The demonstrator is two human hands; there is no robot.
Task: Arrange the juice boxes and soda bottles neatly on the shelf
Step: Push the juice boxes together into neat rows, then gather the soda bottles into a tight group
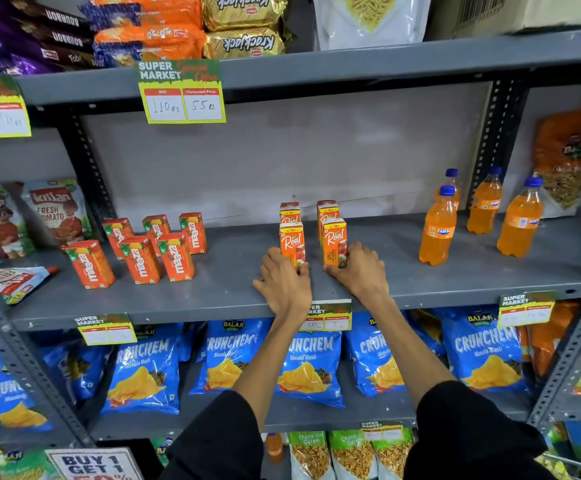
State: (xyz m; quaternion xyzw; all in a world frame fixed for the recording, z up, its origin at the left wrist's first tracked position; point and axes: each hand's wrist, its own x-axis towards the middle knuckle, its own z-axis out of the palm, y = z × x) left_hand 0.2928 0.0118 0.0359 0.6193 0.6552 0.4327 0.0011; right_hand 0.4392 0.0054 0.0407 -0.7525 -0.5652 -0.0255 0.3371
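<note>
Left hand (pixel 284 284) cups the base of the front-left Real juice box (pixel 292 244); right hand (pixel 360 271) does likewise on the front-right Real box (pixel 334 241). Both sets of fingers are loosely curled against the cartons, not clamped. Cartons stand mid-shelf (pixel 213 299), two more directly behind. Judged light, stiff-sided, easily tipped: push or grip low on the side walls. Maaza boxes (pixel 143 251) stand well left, Fanta bottles (pixel 476 216) well right; nothing obstructs.

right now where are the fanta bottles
In the head view, the four Fanta bottles stand upright at the right end of the middle shelf, right of the Real boxes and just left of a snack bag.
</note>
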